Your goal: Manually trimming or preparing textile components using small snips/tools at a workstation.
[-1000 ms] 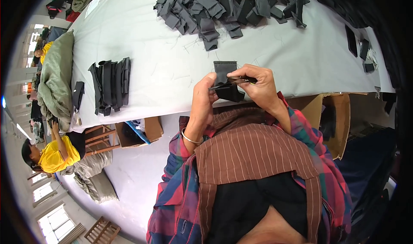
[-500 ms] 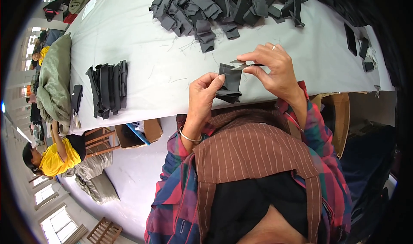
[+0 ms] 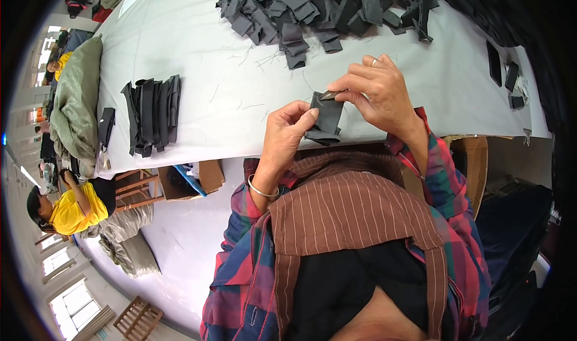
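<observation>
The left hand (image 3: 287,133) and the right hand (image 3: 374,94) both pinched a small folded piece of dark grey fabric (image 3: 327,120) held just above the near edge of the white desk (image 3: 228,70); the fingers hid part of its upper edge. An open brown cardboard box (image 3: 191,179) sat below the desk, its contents hard to make out; a heap of dark grey fabric strips (image 3: 312,7) lay cut off at the top, well apart from a neat stack of black strips (image 3: 151,114).

Two hands, the left hand (image 3: 287,133) and right hand (image 3: 377,94), share one dark fabric piece (image 3: 326,120). One neat stack of dark strips (image 3: 152,115) and one loose heap of dark strips (image 3: 324,7), too tangled to count, lie on one white table (image 3: 210,52). One person in yellow (image 3: 69,209) sits apart
</observation>
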